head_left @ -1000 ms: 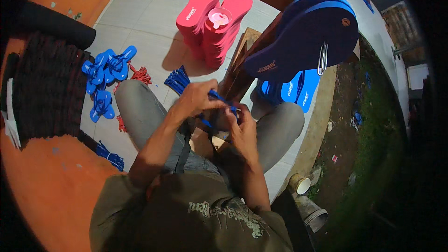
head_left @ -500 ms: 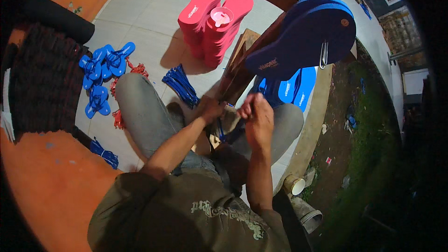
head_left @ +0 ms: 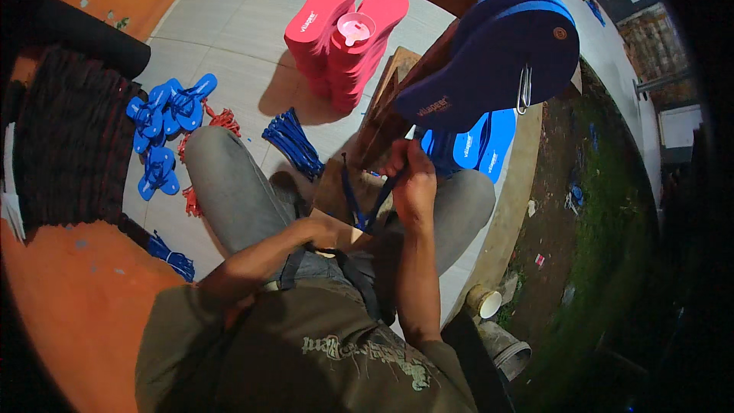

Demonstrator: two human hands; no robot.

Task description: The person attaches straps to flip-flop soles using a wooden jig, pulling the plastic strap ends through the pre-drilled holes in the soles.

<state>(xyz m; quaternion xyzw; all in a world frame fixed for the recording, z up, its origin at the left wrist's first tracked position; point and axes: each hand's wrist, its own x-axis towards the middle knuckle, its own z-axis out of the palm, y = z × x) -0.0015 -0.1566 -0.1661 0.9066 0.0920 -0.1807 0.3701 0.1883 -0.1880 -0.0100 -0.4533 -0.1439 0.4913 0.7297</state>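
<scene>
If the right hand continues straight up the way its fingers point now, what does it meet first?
Probably the dark blue sole stack above it. The right hand, gripping a blue strap, points up toward it; depth is unclear, so it might pass in front.

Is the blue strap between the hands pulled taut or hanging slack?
Taut: the blue strap runs in straight lines, a V, from the right hand down to the left hand at the lap.

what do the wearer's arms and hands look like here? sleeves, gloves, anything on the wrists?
Both forearms are bare, with no gloves on the left hand or the right hand. The olive-green T-shirt has short sleeves and a pale printed design on the chest. No watch or bands are visible on the wrists.
</scene>
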